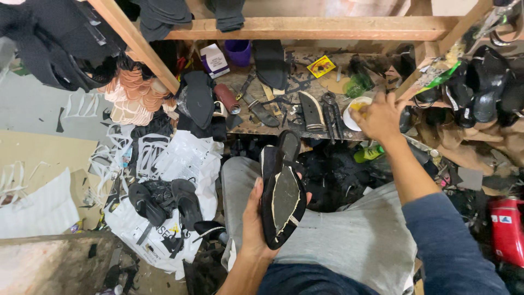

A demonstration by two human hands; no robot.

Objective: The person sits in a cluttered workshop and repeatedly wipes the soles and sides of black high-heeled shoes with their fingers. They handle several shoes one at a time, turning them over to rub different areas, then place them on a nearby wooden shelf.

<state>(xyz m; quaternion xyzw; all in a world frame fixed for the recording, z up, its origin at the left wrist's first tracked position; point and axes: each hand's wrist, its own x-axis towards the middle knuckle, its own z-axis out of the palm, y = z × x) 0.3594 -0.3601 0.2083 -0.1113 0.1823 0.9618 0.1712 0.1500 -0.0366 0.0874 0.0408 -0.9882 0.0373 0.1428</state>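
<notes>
Shoe held; bowl holds glue.

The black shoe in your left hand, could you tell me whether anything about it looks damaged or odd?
Yes: the black shoe in the left hand is held sole up, and the sole is bare, pale and patchy. The right hand reaches to a small white dish on the workbench.

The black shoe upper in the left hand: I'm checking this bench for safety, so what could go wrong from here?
1. The right hand reaches into a small white bowl of yellowish paste near the workbench edge; it could tip.
2. Pliers and a knife lie beside that bowl, so the reaching hand may snag them.
3. The left hand holds the black shoe upper over the lap; paste might drip onto the grey trousers.
</notes>
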